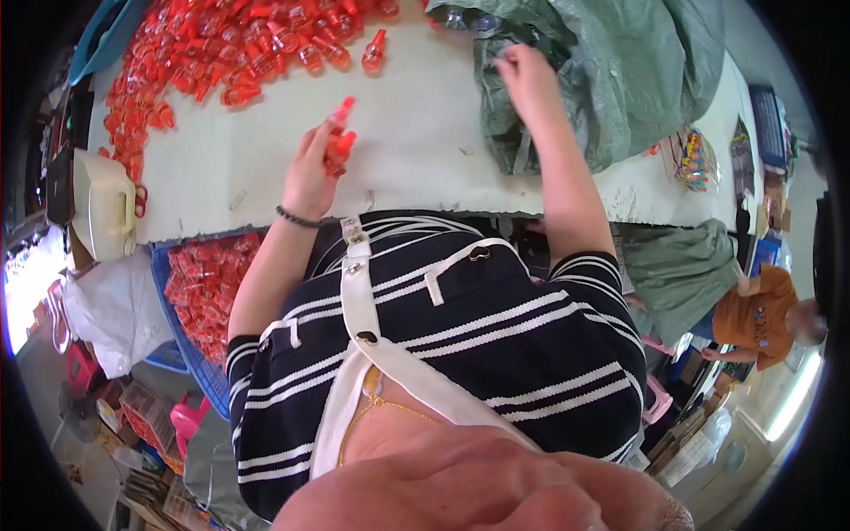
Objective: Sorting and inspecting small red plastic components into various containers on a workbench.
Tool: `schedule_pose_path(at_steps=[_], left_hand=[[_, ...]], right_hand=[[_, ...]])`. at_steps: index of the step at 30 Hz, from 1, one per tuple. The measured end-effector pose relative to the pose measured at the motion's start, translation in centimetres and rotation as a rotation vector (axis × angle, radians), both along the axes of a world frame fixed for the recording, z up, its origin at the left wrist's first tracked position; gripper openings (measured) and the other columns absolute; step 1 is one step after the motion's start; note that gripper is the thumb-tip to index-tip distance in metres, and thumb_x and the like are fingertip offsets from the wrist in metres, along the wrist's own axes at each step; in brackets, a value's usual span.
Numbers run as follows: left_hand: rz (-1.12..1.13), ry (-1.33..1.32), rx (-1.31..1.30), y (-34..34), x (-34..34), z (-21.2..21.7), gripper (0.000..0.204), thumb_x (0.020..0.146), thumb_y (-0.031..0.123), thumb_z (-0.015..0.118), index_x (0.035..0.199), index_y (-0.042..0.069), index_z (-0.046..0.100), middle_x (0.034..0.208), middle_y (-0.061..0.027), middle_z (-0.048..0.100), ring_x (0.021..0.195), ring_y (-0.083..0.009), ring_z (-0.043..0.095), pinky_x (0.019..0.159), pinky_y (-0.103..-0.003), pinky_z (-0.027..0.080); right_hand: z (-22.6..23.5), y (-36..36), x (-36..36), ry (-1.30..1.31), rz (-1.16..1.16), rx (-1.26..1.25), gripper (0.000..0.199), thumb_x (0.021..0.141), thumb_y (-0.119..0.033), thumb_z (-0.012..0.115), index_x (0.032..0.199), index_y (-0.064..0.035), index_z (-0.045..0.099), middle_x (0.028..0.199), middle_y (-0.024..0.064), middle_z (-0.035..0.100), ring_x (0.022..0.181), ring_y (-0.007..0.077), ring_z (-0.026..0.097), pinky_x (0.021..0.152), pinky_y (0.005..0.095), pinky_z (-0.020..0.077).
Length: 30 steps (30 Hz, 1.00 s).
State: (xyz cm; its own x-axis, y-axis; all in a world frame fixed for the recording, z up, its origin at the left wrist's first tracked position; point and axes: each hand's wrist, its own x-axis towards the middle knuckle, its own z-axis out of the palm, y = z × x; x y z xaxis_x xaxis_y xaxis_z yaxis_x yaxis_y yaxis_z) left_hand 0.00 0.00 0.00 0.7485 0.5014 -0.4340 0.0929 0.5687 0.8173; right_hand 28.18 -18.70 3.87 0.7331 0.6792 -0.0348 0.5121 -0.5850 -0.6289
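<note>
My left hand (pixel 312 177) is closed around small red bottle-shaped pieces (pixel 336 150) with pointed tips, two of which stick out past the fingers. They are held just above the white table. At the mouth of a green woven sack (pixel 620 80), my right hand (pixel 529 81) has its fingers drawn together. Whatever lies between those fingertips is too small to make out. Some clear pieces (pixel 469 19) show at the sack's opening. A large heap of the same red bottle-shaped pieces (pixel 257 44) spreads over the far left, with a single one (pixel 374 53) lying apart at its right.
The white table (pixel 416 168) ends just before my body. A blue crate (pixel 199 376) full of red pieces stands below it at left. A cream-coloured machine (pixel 104 203) sits at the left edge. Colourful packets (pixel 692 161) lie right of the sack. Another person (pixel 757 314) is at far right.
</note>
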Motion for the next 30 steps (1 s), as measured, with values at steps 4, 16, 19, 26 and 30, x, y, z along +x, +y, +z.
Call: schedule_pose_path(at_steps=[4,16,19,26,30], left_hand=[[0.072,-0.071,-0.222,2.9,0.0,-2.0,0.028,0.097,0.03,0.048,0.113,0.008,0.054,0.086,-0.0053,0.061,0.074,-0.0142,0.055,0.058,-0.024,0.041],[0.019,0.129,-0.078,0.7,-0.4,0.7,0.028,0.096,0.033,0.049,0.107,0.008,0.054,0.073,-0.0033,0.054,0.057,-0.0112,0.049,0.042,-0.021,0.033],[0.038,0.155,-0.09,1.5,-1.4,0.1,0.027,0.095,0.033,0.05,0.106,0.009,0.055,0.072,-0.0033,0.054,0.056,-0.0107,0.049,0.04,-0.02,0.03],[0.007,0.12,-0.011,-0.4,0.3,0.0,0.027,0.093,0.03,0.053,0.102,0.006,0.059,0.071,-0.0005,0.055,0.051,-0.0083,0.044,0.042,-0.021,0.03],[0.014,0.065,0.101,-2.4,3.8,3.7,0.031,0.095,0.03,0.05,0.106,0.001,0.052,0.071,-0.0036,0.055,0.054,-0.0102,0.05,0.047,-0.025,0.041]], right_hand=[[-2.5,-2.2,6.8,-0.328,-0.286,-0.484,0.028,0.086,-0.016,0.044,0.103,-0.0038,0.063,0.109,0.0217,0.061,0.1,0.035,0.061,0.086,0.0448,0.0493],[2.4,-6.0,-1.9,-0.215,-0.152,0.238,0.032,0.084,-0.026,0.066,0.108,-0.0069,0.059,0.098,0.0107,0.062,0.087,0.0268,0.063,0.073,0.0364,0.0512],[7.6,-14.2,-1.1,0.426,-0.051,0.031,0.026,0.086,-0.028,0.064,0.105,-0.0106,0.061,0.089,-0.0022,0.061,0.073,0.0076,0.054,0.061,0.0247,0.0449],[8.1,-11.2,-4.6,0.478,-0.029,0.562,0.025,0.087,-0.016,0.063,0.109,-0.0069,0.058,0.099,0.002,0.058,0.078,0.0074,0.055,0.068,0.0222,0.0471],[5.0,-1.0,-10.7,0.158,0.268,0.469,0.026,0.084,-0.006,0.065,0.109,-0.0055,0.058,0.102,0.0055,0.057,0.084,0.0119,0.059,0.075,0.0256,0.0499]])
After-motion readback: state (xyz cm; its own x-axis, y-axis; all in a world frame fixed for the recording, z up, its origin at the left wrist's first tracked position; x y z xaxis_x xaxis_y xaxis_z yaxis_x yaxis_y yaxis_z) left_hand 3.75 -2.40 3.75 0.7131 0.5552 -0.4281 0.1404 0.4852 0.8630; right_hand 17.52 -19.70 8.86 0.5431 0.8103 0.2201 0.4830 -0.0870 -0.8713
